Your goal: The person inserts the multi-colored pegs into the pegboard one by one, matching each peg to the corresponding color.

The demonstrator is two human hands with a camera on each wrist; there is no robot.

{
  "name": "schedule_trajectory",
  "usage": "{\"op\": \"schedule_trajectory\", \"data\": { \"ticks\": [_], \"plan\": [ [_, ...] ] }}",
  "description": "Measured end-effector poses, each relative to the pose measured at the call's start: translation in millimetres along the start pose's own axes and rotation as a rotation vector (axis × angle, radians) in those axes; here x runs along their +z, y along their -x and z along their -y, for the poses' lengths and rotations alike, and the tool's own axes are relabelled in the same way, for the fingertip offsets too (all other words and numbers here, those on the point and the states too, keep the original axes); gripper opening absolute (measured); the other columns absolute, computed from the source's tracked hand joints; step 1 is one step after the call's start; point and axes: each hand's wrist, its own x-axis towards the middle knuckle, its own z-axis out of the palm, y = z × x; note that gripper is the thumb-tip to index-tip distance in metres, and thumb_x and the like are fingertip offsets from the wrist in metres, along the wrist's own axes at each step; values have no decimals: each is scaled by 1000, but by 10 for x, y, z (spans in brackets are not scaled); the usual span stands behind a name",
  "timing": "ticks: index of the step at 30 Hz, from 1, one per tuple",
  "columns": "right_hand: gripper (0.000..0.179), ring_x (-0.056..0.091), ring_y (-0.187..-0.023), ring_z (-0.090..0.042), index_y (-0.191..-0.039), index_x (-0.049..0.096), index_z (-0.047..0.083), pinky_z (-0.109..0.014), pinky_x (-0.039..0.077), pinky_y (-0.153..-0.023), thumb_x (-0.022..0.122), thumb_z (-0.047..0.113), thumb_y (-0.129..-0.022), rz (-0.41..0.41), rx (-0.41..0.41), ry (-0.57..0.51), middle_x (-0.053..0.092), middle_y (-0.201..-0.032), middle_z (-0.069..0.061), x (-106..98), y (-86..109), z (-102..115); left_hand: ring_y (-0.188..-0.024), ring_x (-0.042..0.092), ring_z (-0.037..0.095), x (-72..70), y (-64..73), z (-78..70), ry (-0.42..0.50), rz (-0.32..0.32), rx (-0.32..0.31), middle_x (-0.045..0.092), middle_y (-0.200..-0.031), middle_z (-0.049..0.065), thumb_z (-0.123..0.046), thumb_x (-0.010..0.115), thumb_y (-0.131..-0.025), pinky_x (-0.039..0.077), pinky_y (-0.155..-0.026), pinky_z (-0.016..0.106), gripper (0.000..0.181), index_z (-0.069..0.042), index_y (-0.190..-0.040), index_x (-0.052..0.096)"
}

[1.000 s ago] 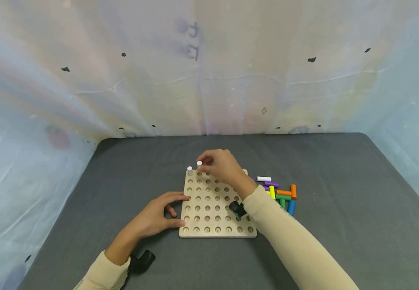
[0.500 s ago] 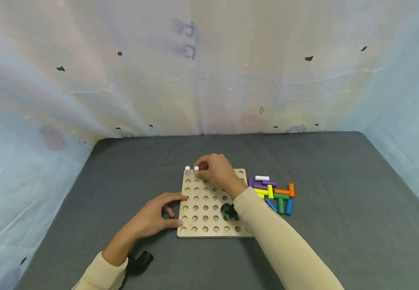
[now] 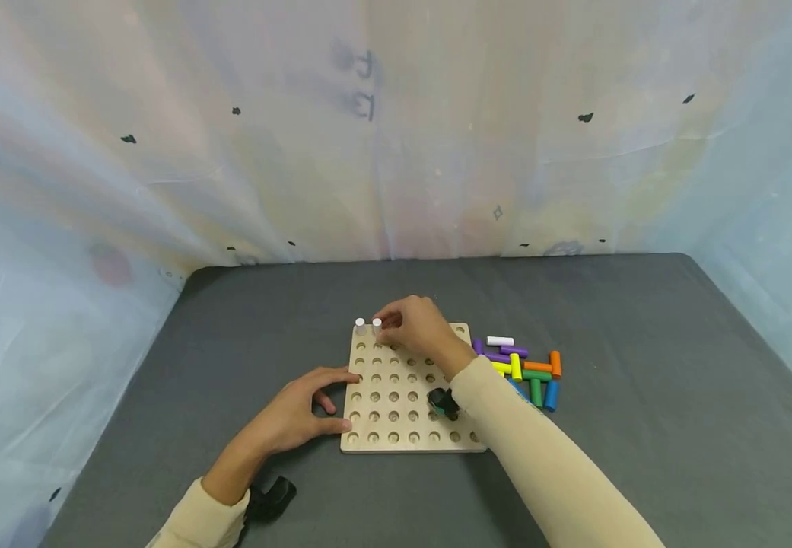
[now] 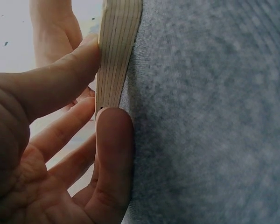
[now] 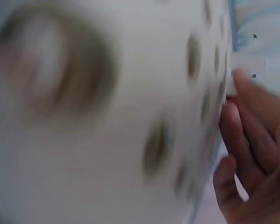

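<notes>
My right hand (image 3: pixel 419 327) pinches a white peg (image 3: pixel 377 325) between thumb and fingers, at the second hole of the far row of a wooden pegboard (image 3: pixel 383 406). To its left, another white peg (image 3: pixel 360 326) stands upright in the corner hole. Up close in the right wrist view, the held peg (image 5: pixel 257 62) shows past the fingertips, its lower end hidden. My left hand (image 3: pixel 293 411) rests against the board's left edge, thumb and fingers spread. In the left wrist view, its thumb lies at the top of the board's layered edge (image 4: pixel 116 46), and one fingertip presses the side.
Right of the board lies a loose cluster of pegs on the grey tablecloth (image 3: pixel 642 396): a white one (image 3: pixel 500 341), plus purple, yellow (image 3: pixel 516 368), orange (image 3: pixel 556 364), green (image 3: pixel 536 392) and blue (image 3: pixel 551 396) ones. A patterned curtain (image 3: pixel 437 152) hangs behind the table.
My right hand has lowered the white peg from above the board into line with the corner peg, their tops now level. The left hand stays on the board's edge.
</notes>
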Motion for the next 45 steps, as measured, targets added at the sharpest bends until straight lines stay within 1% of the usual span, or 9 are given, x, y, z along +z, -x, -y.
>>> {"op": "schedule_trajectory", "data": {
  "ticks": [2, 5, 8, 13, 19, 25, 31, 36, 45],
  "plan": [
    [43, 68, -97, -13, -130, 68, 21, -34, 54, -85, 78, 24, -88, 24, -18, 40, 74, -116, 4, -34, 79, 0, -81, 61, 3, 32, 8, 14, 8, 6, -4, 55, -143, 5, -26, 86, -78, 48, -83, 34, 63, -27, -136, 60],
    [51, 68, -104, -14, -138, 61, 22, -35, 54, -86, 76, 24, -89, 21, -31, 33, 70, -126, 5, -97, 261, 21, -80, 61, 3, 57, 19, 34, 8, -6, -15, 54, -143, 5, -25, 86, -77, 48, -83, 34, 64, -29, -136, 61],
    [48, 66, -108, -14, -137, 61, 26, -37, 53, -85, 75, 26, -91, -29, -21, -29, 68, -129, 6, -170, 524, 35, -80, 61, 3, 50, 26, 49, 9, -12, -13, 54, -144, 6, -25, 87, -77, 48, -83, 36, 64, -28, -136, 61],
    [44, 65, -112, -17, -134, 64, 26, -43, 50, -93, 74, 30, -91, -141, 37, -109, 69, -125, 6, -273, 973, -24, -81, 61, 2, 28, 12, 47, 7, -5, 6, 55, -143, 5, -25, 86, -78, 48, -85, 37, 64, -27, -136, 61],
    [41, 64, -114, -22, -131, 65, 21, -46, 51, -92, 73, 29, -92, -235, 61, -40, 69, -126, 2, -375, 1273, -231, -81, 61, 2, 12, 8, 31, 6, -4, 14, 54, -144, 5, -26, 86, -78, 48, -88, 39, 64, -27, -136, 61],
    [38, 62, -111, -30, -129, 67, 18, -49, 51, -90, 71, 30, -94, -295, 124, 15, 68, -122, -10, -552, 1289, -494, -80, 60, 1, 8, 14, 22, 8, -4, 12, 53, -146, 4, -26, 86, -78, 47, -89, 40, 63, -27, -136, 61],
    [39, 58, -121, -36, -133, 63, 17, -56, 48, -96, 67, 30, -97, -293, 188, 47, 62, -133, -14, -603, 1275, -691, -81, 60, 1, 27, 17, 27, 11, 6, 8, 52, -147, 4, -26, 85, -79, 47, -90, 40, 63, -27, -137, 60],
    [41, 55, -123, -39, -134, 62, 16, -60, 44, -99, 67, 30, -96, -281, 194, 65, 59, -137, -17, -587, 1239, -773, -82, 60, 2, 31, 17, 29, 14, 0, -2, 51, -148, 4, -25, 85, -79, 47, -91, 41, 64, -28, -137, 60],
    [42, 42, -132, -47, -137, 59, 9, -66, 32, -108, 63, 26, -98, -243, 185, 172, 50, -144, -24, -578, 1138, -889, -83, 60, 1, 34, 9, 47, 14, 9, 0, 50, -150, 5, -28, 84, -80, 47, -91, 41, 63, -29, -138, 59]
  ]
}}
